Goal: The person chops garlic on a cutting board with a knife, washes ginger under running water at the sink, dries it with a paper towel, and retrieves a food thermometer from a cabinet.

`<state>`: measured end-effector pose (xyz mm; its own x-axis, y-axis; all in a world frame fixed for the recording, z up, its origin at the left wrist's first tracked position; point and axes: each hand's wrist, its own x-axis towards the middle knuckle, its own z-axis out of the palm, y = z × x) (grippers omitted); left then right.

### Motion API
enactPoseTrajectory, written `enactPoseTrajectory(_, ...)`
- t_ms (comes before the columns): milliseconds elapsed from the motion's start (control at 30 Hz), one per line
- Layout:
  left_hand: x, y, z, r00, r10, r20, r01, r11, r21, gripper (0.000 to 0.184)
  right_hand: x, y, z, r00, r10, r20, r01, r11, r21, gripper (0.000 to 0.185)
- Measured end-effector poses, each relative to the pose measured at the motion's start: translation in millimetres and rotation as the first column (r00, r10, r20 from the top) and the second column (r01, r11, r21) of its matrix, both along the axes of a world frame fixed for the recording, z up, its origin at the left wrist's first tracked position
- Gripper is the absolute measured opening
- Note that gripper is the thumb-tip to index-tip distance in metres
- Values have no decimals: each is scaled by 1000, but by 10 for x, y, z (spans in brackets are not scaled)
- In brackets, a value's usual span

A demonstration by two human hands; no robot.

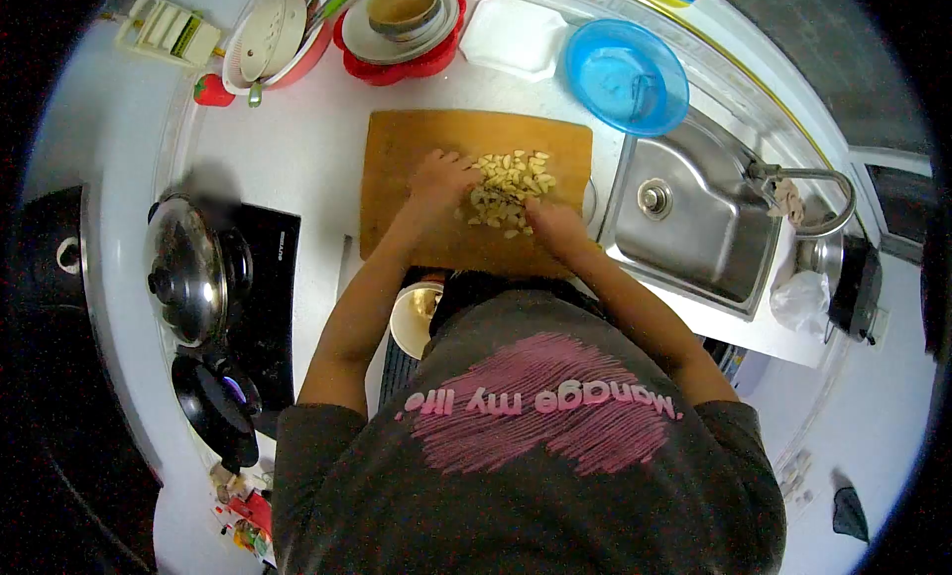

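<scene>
Many small pale-yellow chopped pieces (515, 178) lie on the right half of a wooden cutting board (407, 134). My left hand (443, 173) rests over the board just left of the pieces, its fingers somewhat apart. At the lower right edge of the pieces is my right hand (557, 228), its fingers closed round something that I cannot make out. A blurred greyish patch lies among the pieces between my hands; its shape is unclear.
Right of the board are a steel sink (684, 218) and a blue basin (627, 76). Behind it stand a white tray (514, 37), stacked bowls (405, 15) and a colander (273, 40). A lidded pan (186, 270) and a black pan (213, 411) sit at the left.
</scene>
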<state>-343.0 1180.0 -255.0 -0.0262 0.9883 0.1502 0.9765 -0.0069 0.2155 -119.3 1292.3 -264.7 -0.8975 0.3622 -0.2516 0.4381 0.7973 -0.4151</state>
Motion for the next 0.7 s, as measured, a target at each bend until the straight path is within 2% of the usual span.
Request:
enactPoseTrajectory(100, 28, 14, 92, 999, -18, -30, 16, 998, -52, 14, 15, 61, -54, 998, 45, 36, -45, 999, 10, 11)
enactPoseTrajectory(167, -4, 24, 21, 993, -27, -118, 22, 999, -46, 11, 97, 81, -429, 997, -3, -80, 9, 997, 74, 11)
enactPoseTrajectory(233, -53, 49, 175, 991, -27, -128, 22, 999, -40, 14, 109, 62, -329, 999, -1, -47, 6, 994, 111, 11)
enactPoseTrajectory(300, -18, 12, 156, 992, -31, -124, 22, 997, -71, 16, -36, 30, 464, 991, 41, 127, -57, 990, 127, 11)
enactPoseTrajectory(400, -106, 127, -14, 990, -38, -133, 25, 995, -94, 16, -75, 142, 354, 983, 111, 146, -132, 981, 142, 13)
enactPoseTrajectory(500, -111, 156, -71, 995, -47, -88, 41, 997, -70, 15, -95, 170, 302, 981, 83, 175, -105, 987, 119, 14)
enactPoseTrajectory(667, -114, 169, -155, 998, -53, -30, 51, 996, -75, 17, -60, 173, 147, 993, 65, 95, -70, 996, 54, 17)
enactPoseTrajectory(700, -100, 166, -153, 995, -51, -87, 42, 994, -102, 17, -63, 191, 145, 994, 69, 81, -74, 996, 56, 18)
